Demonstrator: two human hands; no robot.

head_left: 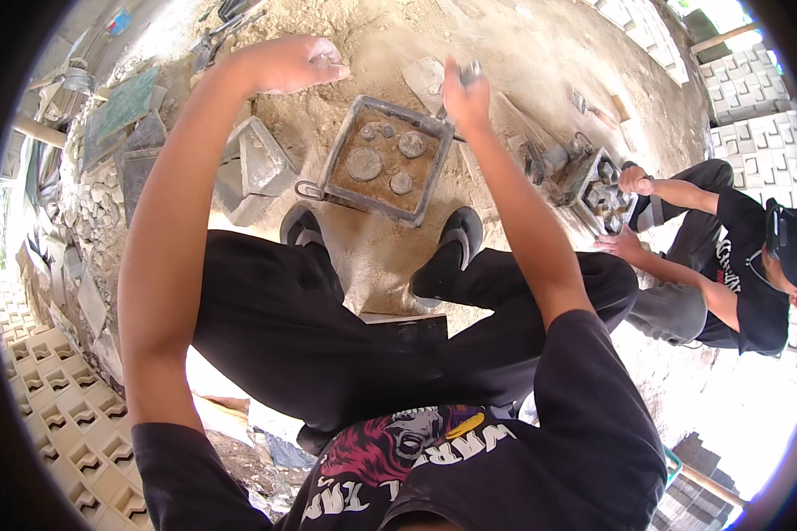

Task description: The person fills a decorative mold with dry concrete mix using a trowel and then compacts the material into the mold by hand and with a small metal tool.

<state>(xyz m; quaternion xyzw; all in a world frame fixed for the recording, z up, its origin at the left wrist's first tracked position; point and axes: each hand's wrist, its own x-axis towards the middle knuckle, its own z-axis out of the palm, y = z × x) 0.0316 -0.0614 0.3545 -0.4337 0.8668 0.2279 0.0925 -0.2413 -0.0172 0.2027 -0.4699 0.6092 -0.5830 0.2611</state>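
Note:
A square dark metal frame (331, 157) filled with brown sand (383, 188) lies on the ground just beyond my feet. Several round grey discs (364, 164) of different sizes sit in the sand. My left hand (314, 68), dusted pale, is raised over the ground beyond the frame's left corner, its fingers curled; whatever they may hold is hidden. At the frame's far right corner my right hand (467, 99) is closed around a metal tool (472, 71), smeared by motion, so its exact kind does not show.
On the right a co-worker (735, 265) crouches, hands at another frame (593, 190) with dark lumps. Left of my frame lie a grey angular block (264, 159) and stacked slabs (137, 119). Pale loose sand (376, 49) spreads beyond. Patterned cream blocks (71, 425) stand at lower left.

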